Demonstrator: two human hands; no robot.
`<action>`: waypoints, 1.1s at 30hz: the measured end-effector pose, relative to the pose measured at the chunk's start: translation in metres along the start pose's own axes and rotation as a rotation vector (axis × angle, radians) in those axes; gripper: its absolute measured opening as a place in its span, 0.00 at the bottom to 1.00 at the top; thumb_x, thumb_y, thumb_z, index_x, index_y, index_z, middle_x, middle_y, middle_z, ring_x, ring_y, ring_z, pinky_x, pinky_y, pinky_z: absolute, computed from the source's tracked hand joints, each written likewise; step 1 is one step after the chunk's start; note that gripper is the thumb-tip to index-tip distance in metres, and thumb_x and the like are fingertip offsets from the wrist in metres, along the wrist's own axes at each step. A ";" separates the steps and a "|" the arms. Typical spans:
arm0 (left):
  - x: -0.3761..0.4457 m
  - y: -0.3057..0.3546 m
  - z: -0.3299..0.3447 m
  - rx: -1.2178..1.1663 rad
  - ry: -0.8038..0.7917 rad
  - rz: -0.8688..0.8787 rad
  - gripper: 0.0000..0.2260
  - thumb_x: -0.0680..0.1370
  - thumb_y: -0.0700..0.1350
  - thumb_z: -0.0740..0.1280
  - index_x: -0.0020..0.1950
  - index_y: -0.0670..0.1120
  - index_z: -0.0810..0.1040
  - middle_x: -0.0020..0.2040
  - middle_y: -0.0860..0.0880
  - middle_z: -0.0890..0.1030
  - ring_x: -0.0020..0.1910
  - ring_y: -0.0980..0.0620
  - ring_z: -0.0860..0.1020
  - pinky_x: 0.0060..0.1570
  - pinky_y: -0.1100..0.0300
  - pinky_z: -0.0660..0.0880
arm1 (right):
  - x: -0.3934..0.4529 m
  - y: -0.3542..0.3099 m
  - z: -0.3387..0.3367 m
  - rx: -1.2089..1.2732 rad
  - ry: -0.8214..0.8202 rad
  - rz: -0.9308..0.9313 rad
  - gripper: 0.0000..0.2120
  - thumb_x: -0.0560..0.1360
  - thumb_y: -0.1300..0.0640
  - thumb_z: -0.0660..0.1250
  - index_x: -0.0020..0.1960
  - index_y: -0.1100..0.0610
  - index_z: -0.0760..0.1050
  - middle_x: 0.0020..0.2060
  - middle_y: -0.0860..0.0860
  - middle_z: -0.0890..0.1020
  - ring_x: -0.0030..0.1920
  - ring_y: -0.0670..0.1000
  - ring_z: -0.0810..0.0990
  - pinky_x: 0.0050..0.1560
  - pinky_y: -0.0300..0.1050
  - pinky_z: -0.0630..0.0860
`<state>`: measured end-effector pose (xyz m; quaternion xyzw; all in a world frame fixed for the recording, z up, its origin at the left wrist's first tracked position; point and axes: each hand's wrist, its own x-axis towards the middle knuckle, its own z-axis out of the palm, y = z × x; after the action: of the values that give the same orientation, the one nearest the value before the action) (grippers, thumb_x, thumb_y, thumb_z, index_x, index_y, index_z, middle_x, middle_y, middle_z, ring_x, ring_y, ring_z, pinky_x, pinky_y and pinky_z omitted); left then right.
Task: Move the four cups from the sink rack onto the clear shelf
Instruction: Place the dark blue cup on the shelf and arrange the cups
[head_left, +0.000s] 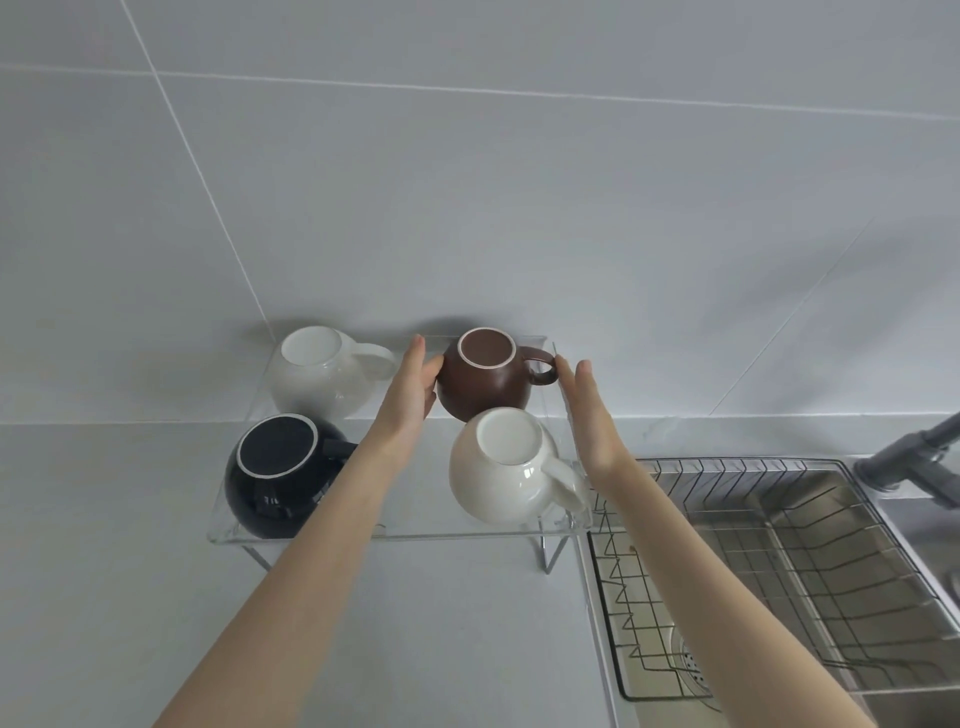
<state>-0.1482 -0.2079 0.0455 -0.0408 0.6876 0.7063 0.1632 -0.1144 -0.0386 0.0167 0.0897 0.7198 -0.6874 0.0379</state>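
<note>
We see four round-bodied cups standing upside down, bases up, on the clear shelf (363, 527), which sits on the pale counter (130, 597) against the tiled wall, just left of the sink. At the far left is a glossy white cup (324, 376), its handle pointing right. At the near left is a black cup (280, 475) with a pale ring around its base. At the far right is a matte brown cup (485, 376), also pale-ringed, handle to the right. At the near right is a cream cup (506, 467), its handle angled toward the near right.

Our left hand (410, 387) reaches in between the two columns, fingers straight and together, with the palm side touching the brown cup's left flank. Our right hand (592, 415) is flat and open, fingers extended, held just right of the brown cup's handle and gripping nothing. The wire sink rack (753, 571) lies in the sink at the right.
</note>
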 end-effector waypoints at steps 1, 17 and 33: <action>0.000 0.000 -0.001 0.000 -0.006 -0.003 0.27 0.80 0.55 0.41 0.72 0.42 0.60 0.75 0.47 0.61 0.75 0.50 0.56 0.74 0.58 0.50 | 0.000 -0.001 0.000 0.001 0.003 0.009 0.28 0.78 0.42 0.35 0.74 0.53 0.49 0.76 0.45 0.51 0.74 0.42 0.47 0.74 0.43 0.42; -0.045 -0.047 0.003 0.000 0.038 0.016 0.26 0.79 0.57 0.45 0.66 0.46 0.71 0.68 0.49 0.73 0.69 0.52 0.67 0.72 0.56 0.58 | -0.109 0.013 0.003 0.262 0.116 0.032 0.27 0.79 0.44 0.38 0.72 0.55 0.57 0.74 0.50 0.60 0.73 0.46 0.58 0.75 0.44 0.51; -0.064 -0.055 0.009 -0.014 0.065 0.030 0.13 0.66 0.64 0.49 0.35 0.56 0.64 0.38 0.58 0.67 0.48 0.54 0.64 0.49 0.59 0.62 | -0.122 0.017 0.019 0.100 0.157 0.059 0.26 0.78 0.42 0.41 0.73 0.51 0.51 0.74 0.46 0.55 0.74 0.45 0.51 0.71 0.39 0.46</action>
<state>-0.0704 -0.2098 0.0116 -0.0547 0.6883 0.7116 0.1298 0.0068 -0.0663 0.0206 0.1663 0.6824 -0.7118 -0.0031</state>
